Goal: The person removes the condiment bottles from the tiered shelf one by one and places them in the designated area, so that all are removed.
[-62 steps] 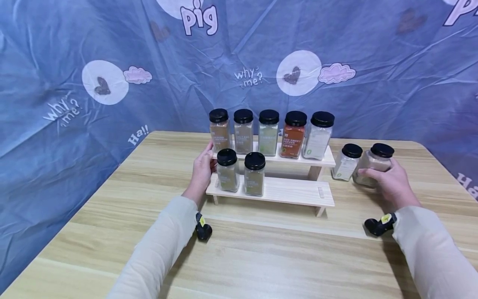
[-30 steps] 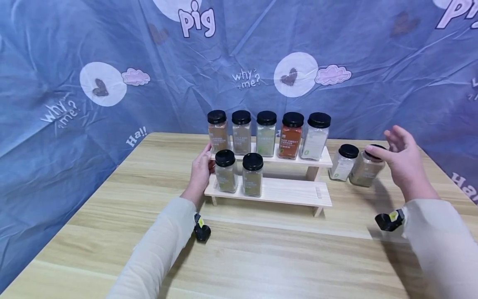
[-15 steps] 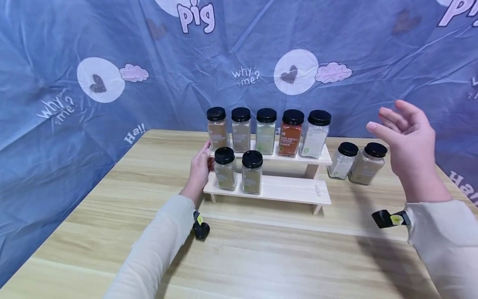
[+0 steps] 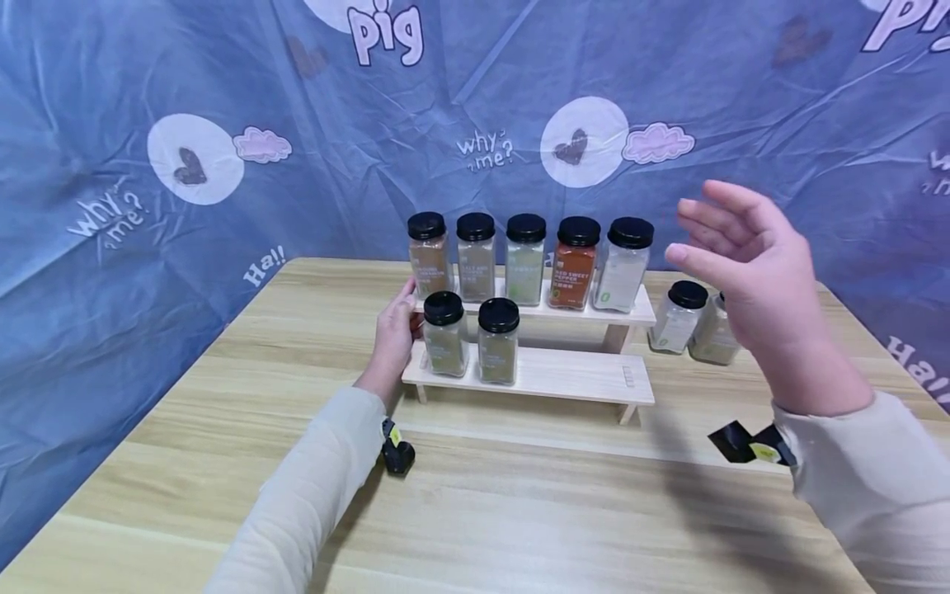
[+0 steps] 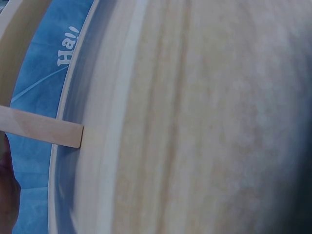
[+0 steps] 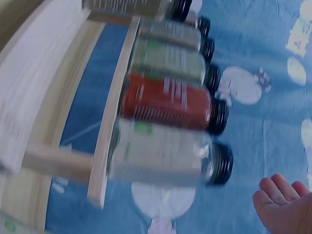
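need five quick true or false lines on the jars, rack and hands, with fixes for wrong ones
1. Five jars stand on the upper shelf. True.
2. The lower shelf bears three jars. False: just two jars.
3. The left hand is at the left end of the rack. True.
4. The right hand grips a jar. False: it is in the air, holding nothing.
5. The red jar stands at the upper shelf's right end. False: the white jar does.

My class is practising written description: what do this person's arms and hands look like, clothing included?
The left sleeve and right sleeve are long, plain and off-white, with light creases. At the end of each sits a small black device with a yellow patch. The left hand and right hand wear no gloves.
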Action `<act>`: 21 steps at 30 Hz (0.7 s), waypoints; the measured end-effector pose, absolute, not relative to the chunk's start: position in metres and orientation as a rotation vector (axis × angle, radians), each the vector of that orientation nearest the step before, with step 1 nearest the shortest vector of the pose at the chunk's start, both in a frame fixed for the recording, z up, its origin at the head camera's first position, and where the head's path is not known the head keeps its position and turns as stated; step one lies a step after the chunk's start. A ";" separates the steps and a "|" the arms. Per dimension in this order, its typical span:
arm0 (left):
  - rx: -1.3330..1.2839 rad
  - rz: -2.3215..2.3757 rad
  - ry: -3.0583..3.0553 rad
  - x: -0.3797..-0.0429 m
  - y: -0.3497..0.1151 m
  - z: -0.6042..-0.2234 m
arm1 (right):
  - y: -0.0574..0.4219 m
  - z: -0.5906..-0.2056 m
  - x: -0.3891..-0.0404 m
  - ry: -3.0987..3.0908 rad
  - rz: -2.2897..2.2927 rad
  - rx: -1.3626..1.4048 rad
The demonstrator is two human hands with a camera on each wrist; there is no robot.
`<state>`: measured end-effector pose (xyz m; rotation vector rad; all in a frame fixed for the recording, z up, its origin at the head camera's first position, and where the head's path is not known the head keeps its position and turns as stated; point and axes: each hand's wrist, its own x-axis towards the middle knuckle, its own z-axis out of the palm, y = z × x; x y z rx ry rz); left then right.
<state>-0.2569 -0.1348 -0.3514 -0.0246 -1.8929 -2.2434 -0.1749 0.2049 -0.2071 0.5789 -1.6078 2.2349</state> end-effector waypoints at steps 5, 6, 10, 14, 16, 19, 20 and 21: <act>-0.017 -2.248 -1.880 -0.257 -0.135 -0.352 | 0.184 -0.205 -0.169 -1.698 2.233 0.639; -0.016 -2.251 -1.877 -0.258 -0.135 -0.352 | 0.180 -0.205 -0.168 -1.726 2.226 0.643; -0.018 -2.258 -1.866 -0.258 -0.135 -0.353 | 0.164 -0.207 -0.164 -1.849 2.183 0.644; -0.026 -2.264 -1.861 -0.258 -0.135 -0.353 | 0.150 -0.211 -0.162 -1.994 2.099 0.644; -0.022 -2.261 -1.864 -0.257 -0.135 -0.353 | 0.144 -0.214 -0.162 -2.062 2.056 0.643; -0.008 -2.261 -1.857 -0.257 -0.135 -0.352 | 0.134 -0.219 -0.162 -2.154 1.993 0.622; -0.006 -2.268 -1.851 -0.257 -0.135 -0.352 | 0.131 -0.222 -0.163 -2.170 1.990 0.613; -0.005 -2.273 -1.845 -0.257 -0.135 -0.353 | 0.128 -0.224 -0.163 -2.183 1.996 0.605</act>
